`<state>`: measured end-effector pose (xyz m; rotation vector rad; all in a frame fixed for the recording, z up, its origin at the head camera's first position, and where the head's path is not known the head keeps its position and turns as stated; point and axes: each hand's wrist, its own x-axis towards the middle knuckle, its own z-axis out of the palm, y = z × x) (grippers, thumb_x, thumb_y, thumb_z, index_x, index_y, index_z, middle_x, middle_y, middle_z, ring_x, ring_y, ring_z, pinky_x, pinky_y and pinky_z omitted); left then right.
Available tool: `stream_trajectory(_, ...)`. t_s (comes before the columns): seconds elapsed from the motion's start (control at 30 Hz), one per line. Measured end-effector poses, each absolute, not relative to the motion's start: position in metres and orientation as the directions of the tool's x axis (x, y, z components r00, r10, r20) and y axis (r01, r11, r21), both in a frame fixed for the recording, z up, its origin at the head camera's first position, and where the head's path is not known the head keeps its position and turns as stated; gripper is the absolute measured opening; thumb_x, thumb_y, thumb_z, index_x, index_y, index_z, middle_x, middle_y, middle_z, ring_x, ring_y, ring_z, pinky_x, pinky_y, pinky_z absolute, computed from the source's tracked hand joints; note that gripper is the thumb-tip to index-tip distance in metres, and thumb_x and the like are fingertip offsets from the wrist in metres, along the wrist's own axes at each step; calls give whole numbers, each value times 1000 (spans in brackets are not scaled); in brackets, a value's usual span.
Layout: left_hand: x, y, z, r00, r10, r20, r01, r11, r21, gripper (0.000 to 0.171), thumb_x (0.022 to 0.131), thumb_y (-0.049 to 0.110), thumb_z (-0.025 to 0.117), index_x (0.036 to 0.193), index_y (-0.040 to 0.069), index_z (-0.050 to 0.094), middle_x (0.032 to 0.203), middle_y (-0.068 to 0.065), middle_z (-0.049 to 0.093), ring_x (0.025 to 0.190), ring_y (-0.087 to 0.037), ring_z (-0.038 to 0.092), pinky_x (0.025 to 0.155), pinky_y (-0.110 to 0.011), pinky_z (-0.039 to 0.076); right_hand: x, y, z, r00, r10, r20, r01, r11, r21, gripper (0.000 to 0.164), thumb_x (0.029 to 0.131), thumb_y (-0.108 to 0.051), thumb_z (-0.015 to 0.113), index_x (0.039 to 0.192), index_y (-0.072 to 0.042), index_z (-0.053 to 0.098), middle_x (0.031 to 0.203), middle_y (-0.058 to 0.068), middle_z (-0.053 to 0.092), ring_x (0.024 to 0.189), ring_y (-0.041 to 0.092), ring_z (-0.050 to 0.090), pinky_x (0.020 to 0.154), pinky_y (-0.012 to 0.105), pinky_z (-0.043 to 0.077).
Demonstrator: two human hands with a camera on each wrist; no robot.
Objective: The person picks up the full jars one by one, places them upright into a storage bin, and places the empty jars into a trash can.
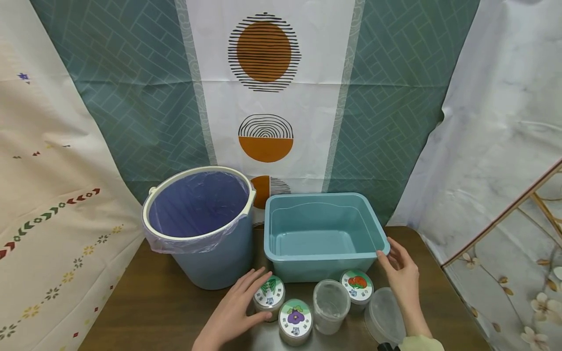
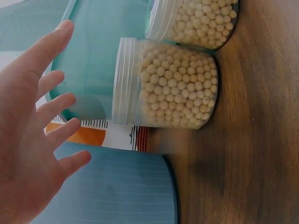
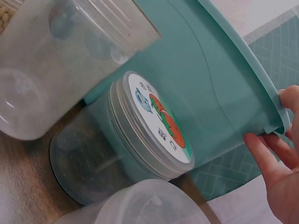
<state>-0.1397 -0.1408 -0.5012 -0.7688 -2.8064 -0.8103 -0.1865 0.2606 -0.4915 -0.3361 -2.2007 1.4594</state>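
My right hand (image 1: pixel 401 269) pinches the rim of a teal plastic tub (image 1: pixel 322 265) at its near right corner, thumb on top and fingers underneath. In the right wrist view the fingers (image 3: pixel 268 156) curl below that rim. My left hand (image 1: pixel 239 308), fingers spread, hovers beside a jar with a green-vegetable label (image 1: pixel 269 291). The left wrist view shows a jar of pale round beads (image 2: pixel 177 86) just past the straight fingers. Next to it stands a jar with an eggplant label (image 1: pixel 295 319). A tomato-labelled jar (image 3: pixel 154 121) stands against the tub, looking dark inside.
A blue bucket (image 1: pixel 215 265) lined with a purple bag stands left of the tub. Two unlabelled clear jars, a middle jar (image 1: pixel 331 304) and a right-hand jar (image 1: pixel 385 314), stand at the front. Patterned cloth (image 1: pixel 395 63) hangs behind the wooden table (image 1: pixel 145 302).
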Motion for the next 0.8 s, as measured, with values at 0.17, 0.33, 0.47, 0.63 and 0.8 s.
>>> stream_trajectory(0.17, -140, -140, -503, -876, 420, 236, 481, 728, 489, 86, 80, 49, 77, 152, 42, 30, 157, -2, 40, 146, -33, 36, 107, -57, 44, -187, 260, -491, -862, 456, 219, -61, 336, -940, 49, 92, -20, 70, 139, -14, 57, 120, 7, 65, 92, -13, 57, 83, 1, 46)
stream_trajectory(0.33, -142, -135, -504, -885, 398, 243, 466, 745, 477, 85, 79, 48, 79, 151, 38, 35, 154, 0, 43, 142, -29, 42, 106, -53, 46, -186, 261, -489, -895, 436, 91, -5, 194, -981, 54, 93, -24, 69, 143, -17, 51, 127, 3, 59, 94, -11, 61, 76, 10, 55)
stream_trajectory(0.47, -146, -131, -506, -884, 398, 244, 467, 747, 473, 84, 77, 46, 82, 149, 31, 42, 152, 0, 45, 139, -25, 45, 104, -51, 48, -187, 262, -488, -909, 416, 35, 27, 142, -990, 57, 94, -26, 68, 146, -19, 47, 136, 8, 55, 94, -12, 62, 77, 13, 56)
stream_trajectory(0.63, -150, -125, -509, -873, 422, 245, 488, 736, 469, 85, 73, 44, 85, 146, 22, 47, 149, -5, 49, 136, -26, 48, 103, -50, 49, -188, 263, -488, -915, 402, 28, 29, 134, -991, 57, 95, -24, 67, 147, -19, 46, 138, 8, 53, 94, -13, 61, 78, 13, 56)
stream_trajectory(0.8, -155, -121, -510, -875, 441, 200, 481, 746, 460, 86, 70, 35, 88, 144, 20, 49, 147, -8, 51, 134, -26, 49, 103, -49, 49, -187, 262, -488, -918, 395, 27, 29, 134, -991, 57, 95, -23, 66, 148, -18, 45, 138, 7, 53, 93, -14, 61, 78, 12, 56)
